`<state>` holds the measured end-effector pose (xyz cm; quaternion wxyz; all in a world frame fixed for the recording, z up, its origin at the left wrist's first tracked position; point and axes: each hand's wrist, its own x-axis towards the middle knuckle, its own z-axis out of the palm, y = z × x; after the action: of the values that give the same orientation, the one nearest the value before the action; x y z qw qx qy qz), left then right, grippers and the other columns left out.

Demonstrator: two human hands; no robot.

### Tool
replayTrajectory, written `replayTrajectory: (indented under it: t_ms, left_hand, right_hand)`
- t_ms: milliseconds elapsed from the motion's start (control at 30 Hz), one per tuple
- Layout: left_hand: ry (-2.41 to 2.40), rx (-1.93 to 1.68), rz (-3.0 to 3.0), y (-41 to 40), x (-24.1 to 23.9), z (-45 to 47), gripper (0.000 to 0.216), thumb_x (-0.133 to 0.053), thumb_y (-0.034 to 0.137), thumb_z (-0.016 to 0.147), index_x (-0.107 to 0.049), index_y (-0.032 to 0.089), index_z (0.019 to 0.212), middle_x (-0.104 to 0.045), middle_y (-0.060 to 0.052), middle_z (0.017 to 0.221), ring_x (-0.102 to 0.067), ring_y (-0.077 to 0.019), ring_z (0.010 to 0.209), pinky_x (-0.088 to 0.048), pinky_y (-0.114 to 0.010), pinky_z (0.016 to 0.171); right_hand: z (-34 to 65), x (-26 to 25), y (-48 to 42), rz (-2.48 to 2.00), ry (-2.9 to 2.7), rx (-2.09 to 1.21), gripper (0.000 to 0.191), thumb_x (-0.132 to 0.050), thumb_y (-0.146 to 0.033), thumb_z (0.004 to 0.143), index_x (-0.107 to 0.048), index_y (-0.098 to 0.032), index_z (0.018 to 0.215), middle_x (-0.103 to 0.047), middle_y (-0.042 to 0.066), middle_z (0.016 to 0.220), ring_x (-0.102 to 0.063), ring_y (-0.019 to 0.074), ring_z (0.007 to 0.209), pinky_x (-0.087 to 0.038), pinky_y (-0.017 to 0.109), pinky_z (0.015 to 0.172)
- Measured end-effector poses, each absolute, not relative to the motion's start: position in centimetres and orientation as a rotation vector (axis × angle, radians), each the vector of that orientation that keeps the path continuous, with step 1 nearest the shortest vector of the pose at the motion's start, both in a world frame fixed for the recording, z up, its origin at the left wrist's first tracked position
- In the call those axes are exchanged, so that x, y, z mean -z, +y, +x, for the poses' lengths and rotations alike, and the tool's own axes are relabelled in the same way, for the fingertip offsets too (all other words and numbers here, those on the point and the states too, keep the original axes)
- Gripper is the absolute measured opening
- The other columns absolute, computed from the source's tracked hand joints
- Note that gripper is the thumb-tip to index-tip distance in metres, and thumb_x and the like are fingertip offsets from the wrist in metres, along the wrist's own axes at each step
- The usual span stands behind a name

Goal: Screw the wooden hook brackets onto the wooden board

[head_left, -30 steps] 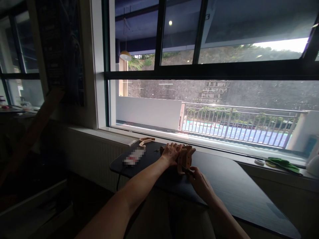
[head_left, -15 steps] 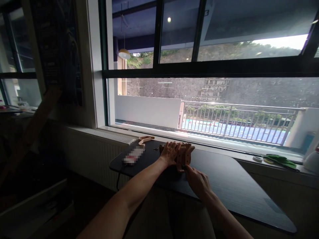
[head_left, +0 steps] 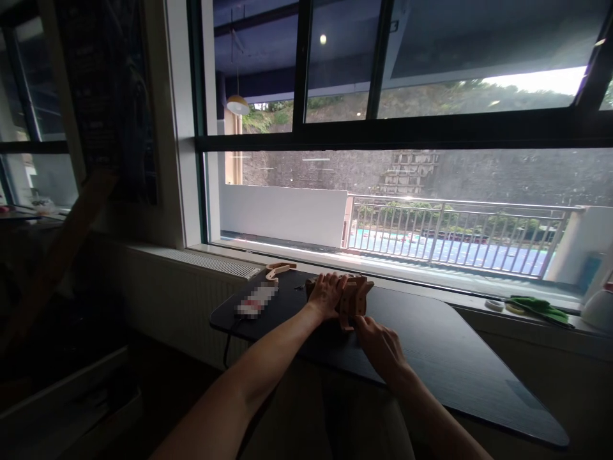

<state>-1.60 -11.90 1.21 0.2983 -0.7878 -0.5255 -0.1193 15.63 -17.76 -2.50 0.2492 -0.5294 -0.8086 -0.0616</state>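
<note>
A brown wooden assembly (head_left: 360, 295) of several shaped pieces with small holes stands at the far side of the dark table (head_left: 431, 338). My left hand (head_left: 327, 297) grips it from the left, fingers laid over its top. Low on its near right side, my right hand (head_left: 376, 335) is closed in a pinch against the wood. Whatever sits between those fingertips is too small and dark to make out. Left of the assembly lie a loose bent wooden piece (head_left: 278, 271) and some tiny dark bits (head_left: 299, 287).
A blurred-out pale object (head_left: 257, 301) with a cable lies at the table's left. Behind the table runs the window sill, holding a green cloth or glove (head_left: 539, 308), a tape roll (head_left: 494, 305) and a white container (head_left: 601, 306). A radiator (head_left: 163, 281) is at left.
Both hands and the wooden assembly stay almost in place. My right hand's fingers have shifted very slightly at the assembly's lower edge.
</note>
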Motion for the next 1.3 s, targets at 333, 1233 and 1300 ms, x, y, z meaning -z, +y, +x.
replayTrajectory:
  t_ms: [333, 1233, 1300]
  left_hand:
    - [-1.375, 0.349, -2.088, -11.8, -1.2, -1.5, 0.111, -0.066, 0.062, 0.056, -0.015, 0.012, 0.141, -0.035, -0.019, 0.134, -0.034, -0.0327, 0.117, -0.02, -0.044, 0.102]
    - [-1.364, 0.35, -2.099, -12.4, -1.4, -1.3, 0.108, -0.068, 0.058, 0.056, -0.017, 0.014, 0.14, -0.036, -0.018, 0.134, -0.034, -0.0323, 0.117, -0.021, -0.044, 0.101]
    - [-1.373, 0.35, -2.104, -12.4, -1.4, -1.3, 0.107, -0.068, 0.058, 0.057, -0.016, 0.014, 0.141, -0.034, -0.018, 0.135, -0.034, -0.0329, 0.117, -0.021, -0.045, 0.102]
  right_hand:
    - [15.1, 3.9, -17.1, -1.623, -2.0, -0.015, 0.034, -0.027, -0.036, 0.093, -0.056, -0.019, 0.101, -0.069, 0.004, 0.084, -0.064, 0.0149, 0.076, -0.039, 0.021, 0.057]
    - [14.5, 1.6, -17.2, -1.59, -2.215, 0.052, 0.02, -0.043, -0.017, 0.086, -0.058, -0.019, 0.098, -0.065, 0.01, 0.097, -0.063, 0.0213, 0.084, -0.04, 0.028, 0.068]
    - [14.1, 1.6, -17.3, -1.575, -2.224, 0.047, 0.02, -0.042, -0.012, 0.085, -0.059, -0.018, 0.093, -0.064, 0.011, 0.097, -0.063, 0.0213, 0.084, -0.04, 0.03, 0.071]
